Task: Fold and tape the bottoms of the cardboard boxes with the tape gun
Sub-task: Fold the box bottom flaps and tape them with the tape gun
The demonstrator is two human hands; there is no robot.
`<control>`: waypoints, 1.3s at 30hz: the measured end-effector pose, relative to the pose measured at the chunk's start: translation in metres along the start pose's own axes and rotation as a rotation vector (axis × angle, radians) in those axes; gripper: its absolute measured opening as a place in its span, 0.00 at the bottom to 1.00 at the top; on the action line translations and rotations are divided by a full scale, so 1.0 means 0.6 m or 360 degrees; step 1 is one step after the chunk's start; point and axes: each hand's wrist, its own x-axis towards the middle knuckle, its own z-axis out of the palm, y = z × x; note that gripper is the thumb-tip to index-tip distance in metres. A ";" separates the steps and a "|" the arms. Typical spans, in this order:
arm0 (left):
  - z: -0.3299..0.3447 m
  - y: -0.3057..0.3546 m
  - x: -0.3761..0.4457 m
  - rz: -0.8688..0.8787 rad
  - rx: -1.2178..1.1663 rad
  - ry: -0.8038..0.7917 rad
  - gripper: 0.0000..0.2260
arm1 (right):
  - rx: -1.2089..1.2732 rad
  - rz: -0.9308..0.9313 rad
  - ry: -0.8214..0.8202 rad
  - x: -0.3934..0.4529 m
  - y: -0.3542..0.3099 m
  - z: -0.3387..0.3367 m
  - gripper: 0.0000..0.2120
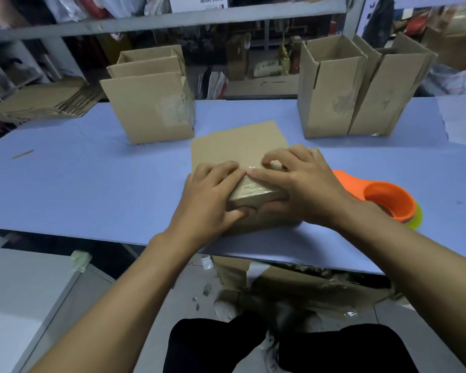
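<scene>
A brown cardboard box point(237, 146) lies on the blue table point(92, 189), its near end toward me with clear tape across it. My left hand point(210, 195) presses on the left of that taped end, thumb under the near edge. My right hand point(299, 184) presses on the right of it, fingertips meeting the left hand's at the tape. The orange tape gun point(385, 197) lies on the table just right of my right wrist, held by neither hand.
Finished boxes stand upright at the back left point(151, 109) and back right point(358, 90). A stack of flat cardboard point(43, 100) lies at the far left. A metal shelf frame point(172, 20) crosses behind. Torn cardboard point(293, 281) lies on the floor below the table's near edge.
</scene>
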 end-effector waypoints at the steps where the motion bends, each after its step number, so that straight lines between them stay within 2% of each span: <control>1: 0.001 0.004 -0.004 -0.0030 0.0128 -0.0038 0.38 | -0.0053 0.0006 -0.0057 0.000 -0.001 -0.001 0.36; 3: 0.000 0.011 -0.009 -0.0113 0.0299 -0.0157 0.43 | -0.0094 0.0080 -0.0212 0.000 -0.003 -0.007 0.43; 5: -0.001 0.013 -0.006 -0.0242 0.0256 -0.0284 0.45 | -0.0054 0.0149 -0.0306 0.003 -0.006 -0.010 0.47; 8: 0.002 0.012 0.000 -0.0349 0.0196 -0.0408 0.46 | 0.0002 0.0126 -0.0341 0.006 -0.002 -0.009 0.47; 11: -0.007 0.003 -0.003 -0.0309 -0.0014 -0.0509 0.48 | 0.0122 0.0110 -0.0526 0.007 0.008 -0.021 0.47; 13: -0.020 -0.010 -0.007 -0.0222 -0.0184 -0.0523 0.44 | 0.0182 0.0103 -0.0590 0.006 0.013 -0.027 0.45; 16: -0.042 -0.024 -0.017 -0.0243 -0.0431 -0.0532 0.34 | 0.0155 0.0141 -0.0634 -0.001 0.005 -0.036 0.45; 17: -0.049 -0.025 -0.018 -0.0250 -0.0447 -0.0534 0.31 | 0.0118 0.0156 -0.0605 -0.006 -0.004 -0.042 0.46; 21: -0.106 -0.008 0.014 -0.0248 -0.0545 -0.0401 0.24 | -0.0110 0.0031 -0.0205 -0.025 -0.034 -0.071 0.54; 24: -0.155 0.008 0.051 -0.0181 -0.0679 -0.0375 0.11 | -0.0262 -0.0024 -0.0218 -0.020 -0.039 -0.091 0.59; 28: -0.174 0.020 0.068 -0.0199 -0.0642 -0.0397 0.11 | -0.0275 0.0003 -0.0075 -0.017 -0.034 -0.098 0.55; 31: -0.177 0.026 0.073 -0.0444 -0.0962 -0.0008 0.19 | 0.0079 0.0177 -0.0029 -0.020 -0.022 -0.101 0.53; 34: -0.172 0.015 0.071 -0.0819 -0.1167 0.0392 0.22 | 0.0727 0.0637 0.0149 -0.015 -0.011 -0.123 0.48; 36: -0.161 0.008 0.061 -0.1047 -0.1229 0.0370 0.25 | 0.1168 0.0876 0.0250 -0.015 -0.003 -0.134 0.45; 39: -0.139 0.012 0.041 -0.1057 -0.1544 0.0188 0.23 | 0.1752 0.0839 0.0285 -0.021 -0.004 -0.142 0.43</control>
